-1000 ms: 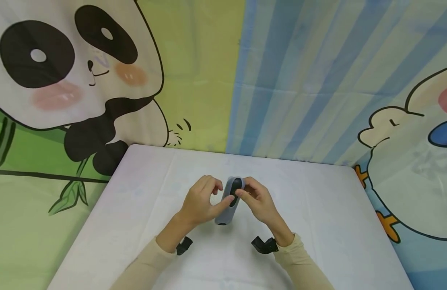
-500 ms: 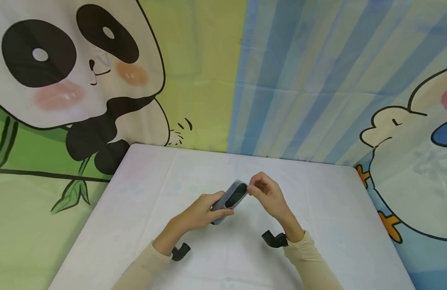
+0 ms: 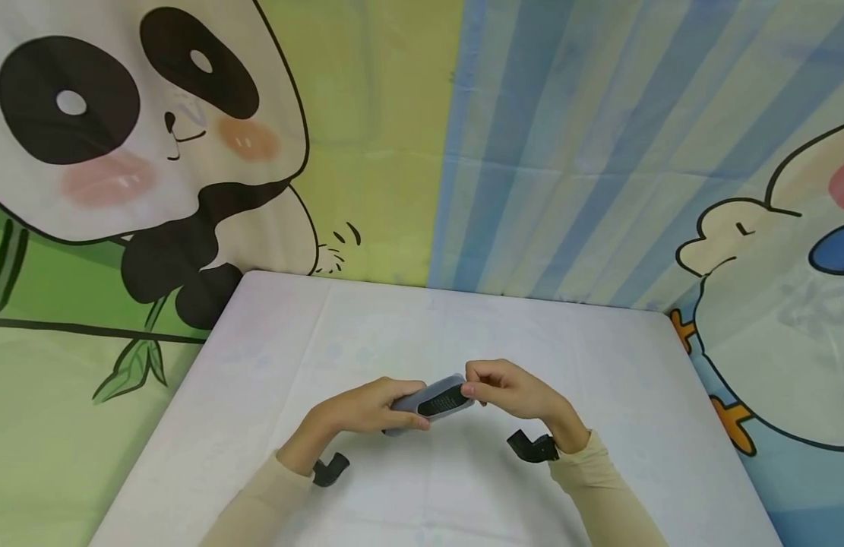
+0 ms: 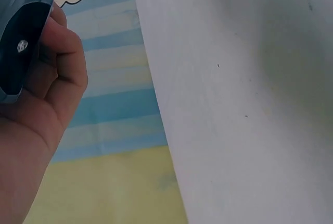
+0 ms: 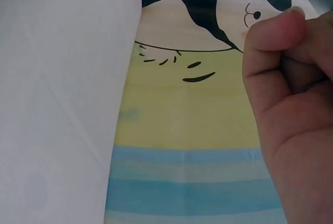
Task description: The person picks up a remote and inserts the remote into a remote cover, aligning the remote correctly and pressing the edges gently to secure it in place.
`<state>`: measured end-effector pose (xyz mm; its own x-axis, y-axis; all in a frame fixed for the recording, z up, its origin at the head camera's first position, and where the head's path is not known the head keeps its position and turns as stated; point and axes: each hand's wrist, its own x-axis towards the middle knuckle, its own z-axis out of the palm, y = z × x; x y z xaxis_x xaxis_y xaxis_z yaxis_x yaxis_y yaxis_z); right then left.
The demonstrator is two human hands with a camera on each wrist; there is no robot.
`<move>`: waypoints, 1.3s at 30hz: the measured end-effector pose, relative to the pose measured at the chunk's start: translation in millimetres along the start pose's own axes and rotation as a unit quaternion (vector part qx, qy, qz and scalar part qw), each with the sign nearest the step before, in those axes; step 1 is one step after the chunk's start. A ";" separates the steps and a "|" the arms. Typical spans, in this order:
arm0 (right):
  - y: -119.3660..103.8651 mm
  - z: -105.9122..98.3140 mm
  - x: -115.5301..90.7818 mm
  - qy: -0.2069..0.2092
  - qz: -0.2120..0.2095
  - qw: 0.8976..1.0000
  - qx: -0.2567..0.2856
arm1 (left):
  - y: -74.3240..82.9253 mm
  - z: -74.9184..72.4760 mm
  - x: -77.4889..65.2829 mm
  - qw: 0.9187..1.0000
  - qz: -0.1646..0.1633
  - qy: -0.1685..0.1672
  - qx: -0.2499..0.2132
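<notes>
A long grey handheld device point(image 3: 444, 399) with rounded ends and a black oval panel bearing small print hangs tilted above the table; its exact kind is unclear. The left hand point(image 3: 367, 405) grips its left end, thumb along the near side. At the other end, the right hand point(image 3: 513, 389) pinches the edge beside the panel with thumb and curled fingers. In the left wrist view, the device's dark end point(image 4: 21, 47) shows a small pale spot, with the left hand's fingers point(image 4: 65, 62) curled round it. The right wrist view shows the thumb point(image 5: 278, 31) bent; the pinched edge is hidden there.
A white-covered table point(image 3: 367, 327) lies under both hands. Behind it hangs a cloth printed with a panda point(image 3: 210, 152), blue stripes and another cartoon animal point(image 3: 784, 342). Black wrist mounts point(image 3: 531, 447) stick out below both wrists.
The left hand has shifted from the black panel to a grip on the device's lower end. The device has turned from nearly upright towards level, and the right hand has moved right and lower.
</notes>
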<state>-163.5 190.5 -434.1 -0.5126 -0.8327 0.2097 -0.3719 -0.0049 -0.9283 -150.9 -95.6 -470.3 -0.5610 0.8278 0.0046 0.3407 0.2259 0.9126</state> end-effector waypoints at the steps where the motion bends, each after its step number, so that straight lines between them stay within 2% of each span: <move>1: -1.0 1.4 -0.1 -0.002 -0.002 1.000 -0.005 | -0.7 -0.5 -0.9 1.000 -0.001 -0.003 -0.003; 5: -5.1 12.8 0.5 0.022 -0.015 1.000 -0.016 | -4.7 -0.7 -3.5 0.999 0.007 -0.023 -0.040; 10: -8.7 29.0 0.5 0.115 -0.022 0.993 -0.007 | -11.1 4.6 -2.0 0.995 0.023 -0.036 -0.090; 12: -8.3 32.0 -0.2 0.148 -0.027 0.989 -0.004 | -12.8 7.4 -1.0 0.995 0.017 -0.035 -0.097; 15: -10.3 35.7 -0.3 0.176 -0.035 0.984 -0.015 | -15.1 10.7 -0.5 0.995 0.006 -0.032 -0.092; 17: -12.2 37.3 -0.3 0.187 -0.045 0.979 -0.071 | -15.5 11.4 -0.6 0.996 0.003 -0.026 -0.082; 19: -17.1 39.1 0.6 0.183 -0.057 0.968 -0.161 | -14.9 10.6 -0.6 0.998 0.004 -0.016 -0.066; 20: -19.2 39.6 1.4 0.177 -0.067 0.957 -0.221 | -13.7 9.5 -0.9 0.998 0.002 -0.010 -0.058; 21: -21.1 40.0 2.4 0.172 -0.078 0.939 -0.289 | -11.9 8.1 -1.1 0.999 -0.002 -0.004 -0.050; 22: -23.5 40.4 3.7 0.168 -0.089 0.913 -0.360 | -10.1 6.6 -1.5 0.999 -0.003 0.003 -0.041; 24: -27.3 40.7 7.0 0.157 -0.109 0.864 -0.466 | -6.1 3.7 -1.5 0.999 -0.007 0.014 -0.030; 26: -29.5 39.9 9.5 0.158 -0.123 0.816 -0.542 | -2.0 1.9 -0.4 0.999 -0.008 0.028 -0.022; 27: -30.0 39.0 10.3 0.163 -0.126 0.798 -0.566 | -0.3 1.7 0.4 0.999 -0.006 0.036 -0.020; 28: -30.6 37.7 10.9 0.169 -0.127 0.788 -0.578 | 1.2 2.2 1.4 0.999 -0.003 0.044 -0.019; 30: -30.0 34.4 11.4 0.183 -0.122 0.784 -0.580 | 3.6 4.7 4.2 0.998 0.003 0.063 -0.021; 31: -29.4 32.6 11.2 0.193 -0.120 0.789 -0.571 | 4.5 6.9 5.7 0.997 0.007 0.074 -0.026; 33: -27.8 29.5 10.8 0.214 -0.112 0.808 -0.538 | 5.9 12.2 8.5 0.995 0.008 0.094 -0.044; 37: -21.3 27.2 10.1 0.260 -0.088 0.857 -0.436 | 6.4 25.3 15.0 0.985 0.002 0.136 -0.103; 39: -17.0 27.7 10.3 0.282 -0.076 0.876 -0.384 | 6.2 31.5 17.6 0.980 -0.002 0.153 -0.129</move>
<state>-141.1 166.7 -424.6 -0.6326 -0.4467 0.6327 -0.7686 0.4623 -0.4422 -134.9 -63.5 -477.5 -0.7753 0.6254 0.0878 0.1586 0.0582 0.9856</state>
